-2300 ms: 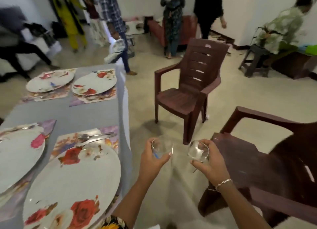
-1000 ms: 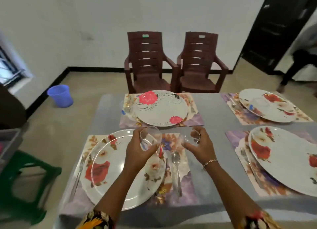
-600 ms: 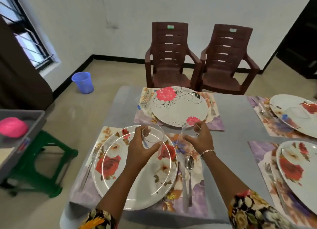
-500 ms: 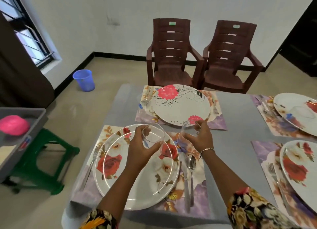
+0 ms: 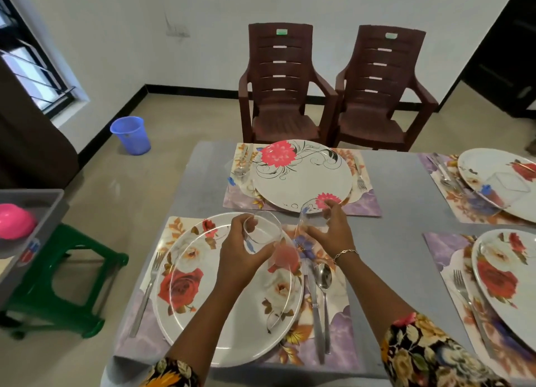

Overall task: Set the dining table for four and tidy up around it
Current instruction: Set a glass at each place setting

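1. Left hand (image 5: 242,259) curls round a clear glass (image 5: 262,231), holding it above the one o'clock rim of the near plate (image 5: 255,328).
2. Right hand (image 5: 330,234) grips a second glass (image 5: 311,216), tilted, at two o'clock from that plate; whether it touches the placemat (image 5: 339,325) is unclear.
3. Knife (image 5: 314,302) and spoon (image 5: 323,276) lie at the plate's three o'clock, fork (image 5: 145,294) at nine.

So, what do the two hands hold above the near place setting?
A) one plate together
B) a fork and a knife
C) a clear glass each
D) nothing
C: the left hand grips one clear glass over the near plate, and the right hand grips a second glass beside it.
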`<state>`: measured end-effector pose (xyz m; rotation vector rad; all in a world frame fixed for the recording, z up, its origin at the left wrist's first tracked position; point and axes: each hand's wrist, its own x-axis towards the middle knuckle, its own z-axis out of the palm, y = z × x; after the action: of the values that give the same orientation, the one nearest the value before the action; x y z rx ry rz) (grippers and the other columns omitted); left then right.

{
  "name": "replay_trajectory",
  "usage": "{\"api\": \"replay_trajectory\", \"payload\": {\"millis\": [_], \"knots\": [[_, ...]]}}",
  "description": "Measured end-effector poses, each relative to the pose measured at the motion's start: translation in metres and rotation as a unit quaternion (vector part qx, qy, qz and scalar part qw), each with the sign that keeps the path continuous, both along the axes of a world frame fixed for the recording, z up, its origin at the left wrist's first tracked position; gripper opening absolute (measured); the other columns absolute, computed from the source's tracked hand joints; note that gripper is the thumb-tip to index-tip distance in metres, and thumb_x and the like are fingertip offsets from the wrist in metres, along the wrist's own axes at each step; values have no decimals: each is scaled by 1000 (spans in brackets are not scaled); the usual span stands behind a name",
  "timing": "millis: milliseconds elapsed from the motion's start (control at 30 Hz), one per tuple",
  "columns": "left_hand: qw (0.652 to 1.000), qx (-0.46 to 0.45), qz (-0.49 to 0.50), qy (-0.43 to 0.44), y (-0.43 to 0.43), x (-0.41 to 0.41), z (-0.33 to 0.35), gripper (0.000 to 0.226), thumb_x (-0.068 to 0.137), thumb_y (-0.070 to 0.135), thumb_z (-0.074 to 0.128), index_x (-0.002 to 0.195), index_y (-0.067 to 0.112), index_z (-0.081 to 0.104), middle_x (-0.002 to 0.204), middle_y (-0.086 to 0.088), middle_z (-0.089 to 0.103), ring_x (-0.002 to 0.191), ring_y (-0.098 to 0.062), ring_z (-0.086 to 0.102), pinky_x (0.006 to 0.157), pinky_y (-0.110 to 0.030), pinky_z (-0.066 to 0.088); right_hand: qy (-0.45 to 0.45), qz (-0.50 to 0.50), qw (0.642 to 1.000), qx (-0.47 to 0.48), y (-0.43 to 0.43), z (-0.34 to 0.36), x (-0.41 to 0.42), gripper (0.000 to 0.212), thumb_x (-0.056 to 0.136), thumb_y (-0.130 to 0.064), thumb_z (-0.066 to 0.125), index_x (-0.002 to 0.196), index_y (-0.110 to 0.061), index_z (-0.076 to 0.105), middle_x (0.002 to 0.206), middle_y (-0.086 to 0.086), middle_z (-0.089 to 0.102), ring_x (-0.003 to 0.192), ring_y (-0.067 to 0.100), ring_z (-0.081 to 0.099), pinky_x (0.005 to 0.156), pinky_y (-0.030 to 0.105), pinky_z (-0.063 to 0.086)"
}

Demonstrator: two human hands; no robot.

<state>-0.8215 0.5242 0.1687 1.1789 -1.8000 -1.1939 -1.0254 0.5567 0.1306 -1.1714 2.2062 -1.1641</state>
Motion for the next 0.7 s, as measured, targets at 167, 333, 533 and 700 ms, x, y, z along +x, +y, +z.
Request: {"api": "replay_trajectory", "payload": {"millis": [167,333,533,700], "knots": [[998,-27,-55,-14,5,-17,4,70,58,53,69,117,20,49,111,7,60,100,-9,57,84,-11,43,4,-31,999,-13,34,9,-1,79,75,-20,75,139,-11,31,135,11,44,123,23,45,93,24,36],[992,-33,-122,5,30,-59,10,68,59,55,72,117,30,49,108,16,62,97,3,59,81,-16,48,-17,-19,999,-43,98,23,0,79,72,-14,77,137,-17,32,131,6,45,117,10,45,100,23,38],[975,-30,-220,11,100,-145,14,66,60,50,72,114,22,47,106,11,58,99,0,55,83,-12,43,-41,-24,998,-39,173,30,-29,86,61,-46,72,132,-33,25,134,-12,38,122,3,40,99,11,32],[963,-57,-263,-1,187,-224,25,61,64,52,75,109,30,40,98,24,49,91,2,54,74,-5,42,-8,-141,987,-79,245,30,-86,77,65,-35,80,128,-28,36,130,-4,50,121,11,48,101,34,45]]}}
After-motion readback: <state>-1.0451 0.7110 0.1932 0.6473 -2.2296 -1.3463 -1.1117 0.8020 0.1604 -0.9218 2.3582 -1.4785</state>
